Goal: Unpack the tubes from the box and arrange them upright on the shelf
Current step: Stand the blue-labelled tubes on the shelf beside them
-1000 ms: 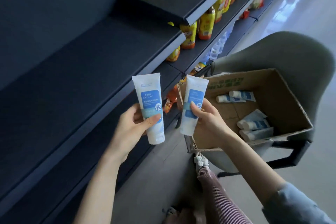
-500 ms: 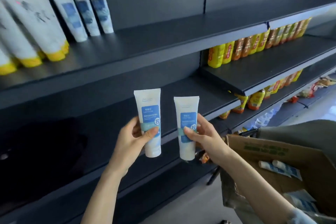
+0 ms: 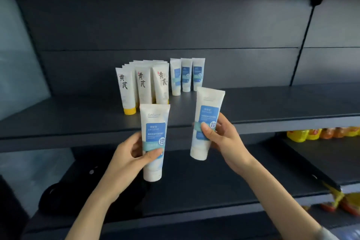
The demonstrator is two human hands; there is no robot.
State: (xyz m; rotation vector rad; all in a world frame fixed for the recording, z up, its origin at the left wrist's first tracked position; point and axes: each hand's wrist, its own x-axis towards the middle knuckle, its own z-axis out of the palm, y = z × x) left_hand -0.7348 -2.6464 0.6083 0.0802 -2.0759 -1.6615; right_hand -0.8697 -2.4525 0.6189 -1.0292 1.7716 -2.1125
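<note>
Two blue-labelled white tubes are held cap-down in front of a dark shelf (image 3: 272,107), one in each of a person's bare hands, at the placing step of a restocking job. The left hand (image 3: 134,154) is wrapped around the lower half of the left tube (image 3: 153,138), thumb across its front; that tube is upright and sits below the shelf's front edge. The right hand (image 3: 220,134) is closed on the middle of the right tube (image 3: 206,121), which tilts slightly and has its crimped top above the front edge. Toward the back edge of the shelf three matching blue-labelled tubes (image 3: 187,75) stand upright in a row, and just to their left is a cluster of yellow-capped tubes (image 3: 142,85) with black characters. The next move, by the look of it, calls for lifting both tubes over the front edge and setting them on their caps beside that row, gently, since a narrow cap could tip. The box is out of view, so its contents cannot be told. Yellow bottles (image 3: 303,134) line a lower shelf at right.
</note>
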